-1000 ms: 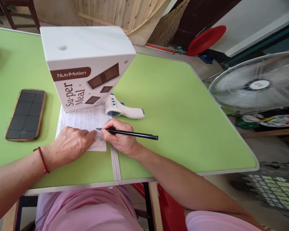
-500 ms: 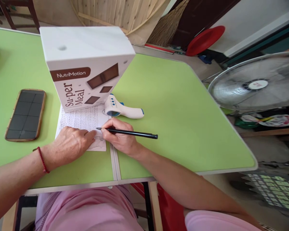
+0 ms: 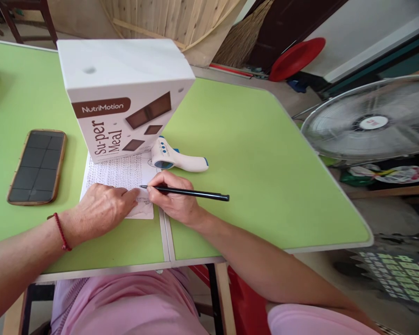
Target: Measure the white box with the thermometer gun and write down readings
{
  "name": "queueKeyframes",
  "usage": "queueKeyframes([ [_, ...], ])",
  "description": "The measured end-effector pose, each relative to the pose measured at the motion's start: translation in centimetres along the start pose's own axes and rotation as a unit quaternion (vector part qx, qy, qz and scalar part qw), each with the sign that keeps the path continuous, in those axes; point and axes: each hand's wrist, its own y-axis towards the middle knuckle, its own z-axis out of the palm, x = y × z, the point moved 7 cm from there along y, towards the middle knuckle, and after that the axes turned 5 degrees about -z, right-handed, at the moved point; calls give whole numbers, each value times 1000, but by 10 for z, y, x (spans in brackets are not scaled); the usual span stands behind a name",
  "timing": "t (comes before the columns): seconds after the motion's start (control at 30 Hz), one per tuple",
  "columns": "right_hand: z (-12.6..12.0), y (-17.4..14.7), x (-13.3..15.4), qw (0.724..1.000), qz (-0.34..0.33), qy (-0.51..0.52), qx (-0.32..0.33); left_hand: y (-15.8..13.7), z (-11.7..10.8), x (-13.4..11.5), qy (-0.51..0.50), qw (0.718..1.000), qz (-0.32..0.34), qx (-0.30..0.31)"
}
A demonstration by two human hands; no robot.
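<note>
The right hand point(image 3: 172, 197) pinches a black pen point(image 3: 188, 192), its tip on the paper point(image 3: 120, 173) just left of the fingers; the tip's contact is too small to make out. The left hand point(image 3: 99, 209) lies flat, fingers loosely curled, pressing the sheet's near edge and hiding part of it. The paper's far edge slips under the box point(image 3: 125, 97). Beyond the right hand lies a thermometer point(image 3: 176, 159). A phone point(image 3: 38, 166) sits well left of the left hand.

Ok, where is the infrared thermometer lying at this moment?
In the head view the thermometer lies on the green table, just right of the NutriMotion box and beyond the right hand holding the pen.
</note>
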Motion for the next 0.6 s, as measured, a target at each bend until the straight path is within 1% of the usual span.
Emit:
queueKeyframes([
  [0.13, -1, 1, 0, 1000, -2, 2, -11, 0, 0, 0, -8, 1000, -4, 1],
  [0.6, -1, 1, 0, 1000, 2, 14, -3, 2, -2, 2, -18, 1000, -15, 17],
])
